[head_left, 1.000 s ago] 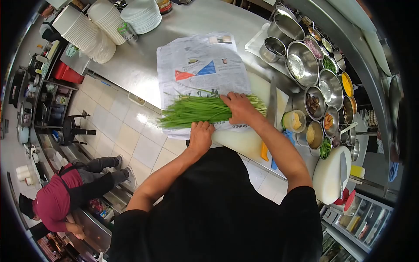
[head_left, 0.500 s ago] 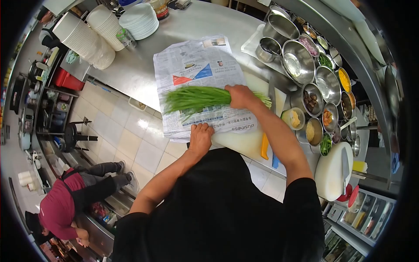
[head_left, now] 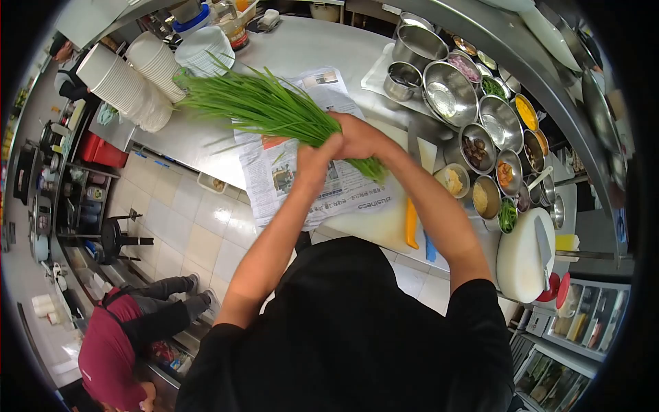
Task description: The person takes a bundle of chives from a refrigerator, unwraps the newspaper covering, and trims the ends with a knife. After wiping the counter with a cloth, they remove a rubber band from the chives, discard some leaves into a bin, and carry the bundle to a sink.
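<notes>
A bunch of long green chives (head_left: 261,106) is lifted off the counter, its tips fanning out to the upper left. My right hand (head_left: 360,137) grips the bunch near its cut end. My left hand (head_left: 317,159) presses against the same end, just left of the right hand, fingers closed on the stalks. Below them a spread newspaper (head_left: 295,182) lies on the steel counter (head_left: 199,134), partly over a white cutting board (head_left: 374,220).
Several steel bowls (head_left: 449,96) with ingredients line the right side. Stacked white bowls (head_left: 130,86) and plates (head_left: 202,51) stand at the back left. A round white board (head_left: 522,257) with a knife (head_left: 542,240) lies right. Another person in a red shirt (head_left: 113,350) crouches below left.
The chives lay on the newspaper under my right hand; now both hands hold the bunch raised above the counter. My left hand left the newspaper's edge and joined the right.
</notes>
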The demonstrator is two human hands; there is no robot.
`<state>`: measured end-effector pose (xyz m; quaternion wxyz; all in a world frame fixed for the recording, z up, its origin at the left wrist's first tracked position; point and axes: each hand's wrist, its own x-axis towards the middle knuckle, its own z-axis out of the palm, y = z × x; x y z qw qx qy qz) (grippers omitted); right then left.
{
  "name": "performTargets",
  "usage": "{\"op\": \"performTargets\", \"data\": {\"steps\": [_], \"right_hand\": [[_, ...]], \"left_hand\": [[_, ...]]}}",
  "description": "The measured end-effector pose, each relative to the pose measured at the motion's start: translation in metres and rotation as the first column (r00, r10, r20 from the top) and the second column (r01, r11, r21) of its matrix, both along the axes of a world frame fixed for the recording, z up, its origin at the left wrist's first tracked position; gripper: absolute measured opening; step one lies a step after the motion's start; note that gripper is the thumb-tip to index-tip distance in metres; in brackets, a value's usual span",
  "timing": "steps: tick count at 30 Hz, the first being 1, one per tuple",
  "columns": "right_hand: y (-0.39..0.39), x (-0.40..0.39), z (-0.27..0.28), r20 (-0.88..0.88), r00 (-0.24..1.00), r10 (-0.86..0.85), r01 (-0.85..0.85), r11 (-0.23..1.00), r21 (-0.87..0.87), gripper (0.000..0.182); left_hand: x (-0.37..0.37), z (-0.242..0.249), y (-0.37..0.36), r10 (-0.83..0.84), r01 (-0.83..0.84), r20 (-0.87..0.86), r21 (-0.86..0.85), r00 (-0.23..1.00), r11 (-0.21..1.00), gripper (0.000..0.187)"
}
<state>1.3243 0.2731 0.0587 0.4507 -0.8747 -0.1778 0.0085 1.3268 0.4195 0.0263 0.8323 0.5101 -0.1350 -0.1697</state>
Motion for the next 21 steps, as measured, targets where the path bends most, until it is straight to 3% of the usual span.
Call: {"op": "performTargets", "data": {"steps": [1, 3, 6, 8, 10, 13, 14, 17, 18, 19, 21], "right_hand": [[0.008, -0.004, 0.008, 0.001, 1.0, -0.008, 0.008, 1.0, 0.0, 0.064], [0.023, -0.011, 0.026, 0.222, 0.949, -0.222, 0.155, 0.947, 0.283, 0.075], [0.029, -0.026, 0.067, 0.105, 0.96, -0.259, 0.199, 0.896, 0.396, 0.081], [0.028, -0.032, 0.066, 0.064, 0.96, -0.271, 0.211, 0.858, 0.469, 0.081], [0.026, -0.033, 0.038, 0.268, 0.906, -0.328, 0.224, 0.909, 0.352, 0.082], [0.014, -0.043, 0.003, 0.164, 0.938, -0.306, 0.268, 0.938, 0.219, 0.082], [0.013, -0.046, -0.004, -0.001, 0.969, -0.249, 0.236, 0.916, 0.324, 0.082], [0.022, -0.047, -0.045, 0.014, 0.944, -0.328, 0.296, 0.867, 0.4, 0.078], [0.024, -0.038, -0.063, 0.122, 0.901, -0.416, 0.369, 0.883, 0.289, 0.064], [0.029, -0.037, -0.057, 0.12, 0.902, -0.414, 0.367, 0.884, 0.289, 0.064], [0.035, -0.036, -0.045, 0.229, 0.863, -0.45, 0.349, 0.859, 0.375, 0.048]], "left_hand": [[0.007, 0.037, -0.002, 0.035, -0.037, 0.028, 0.054, 0.999, 0.998, 0.057], [0.016, 0.081, -0.005, 0.035, -0.063, 0.189, 0.146, 0.981, 0.987, 0.046], [0.004, 0.127, -0.006, -0.015, -0.043, 0.336, 0.164, 0.942, 0.985, 0.039], [-0.002, 0.127, -0.007, -0.03, -0.074, 0.424, 0.228, 0.905, 0.971, 0.04], [-0.001, 0.115, -0.009, -0.069, -0.088, 0.544, 0.257, 0.837, 0.962, 0.038], [0.01, 0.053, -0.015, -0.092, -0.112, 0.592, 0.298, 0.801, 0.948, 0.039], [0.006, 0.041, -0.015, -0.054, -0.133, 0.552, 0.293, 0.832, 0.947, 0.048], [0.007, 0.023, -0.016, -0.04, -0.165, 0.458, 0.398, 0.888, 0.902, 0.047], [0.005, 0.026, -0.019, -0.004, -0.109, 0.319, 0.334, 0.948, 0.936, 0.04], [0.004, 0.027, -0.024, -0.002, -0.11, 0.318, 0.335, 0.948, 0.936, 0.04], [0.004, 0.03, -0.03, 0.138, -0.242, 0.428, 0.2, 0.893, 0.949, 0.024]]}}
